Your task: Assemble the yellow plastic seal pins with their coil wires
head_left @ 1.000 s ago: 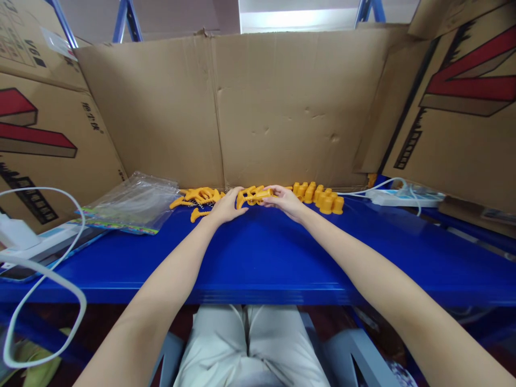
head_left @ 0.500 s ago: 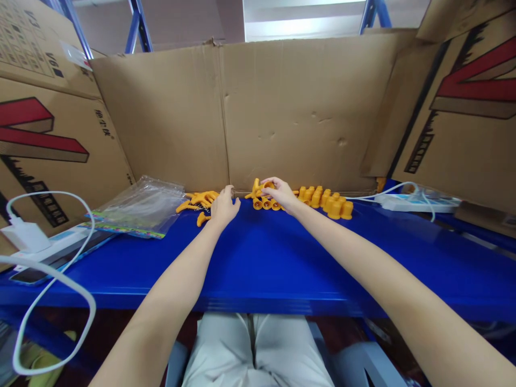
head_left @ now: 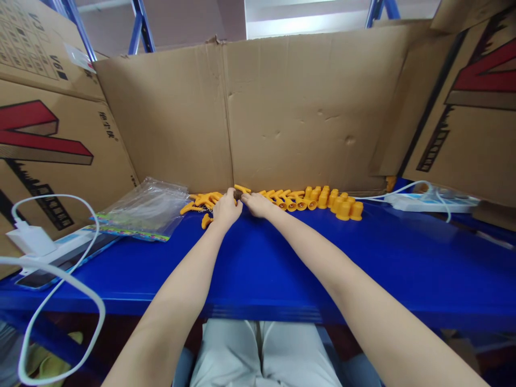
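At the far side of the table (head_left: 274, 263), an orange piece (head_left: 242, 189) shows left of a row of orange pieces (head_left: 291, 206). Careful handling would steady it clear of that row. Left hand (head_left: 227, 210), half-curled, and right hand (head_left: 257, 205), flatter, nearly meet beside it; whether either grips it cannot be told.

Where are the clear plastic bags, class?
In the head view, the plastic bags lie on the left of the table, between the white power strip and the orange pile.
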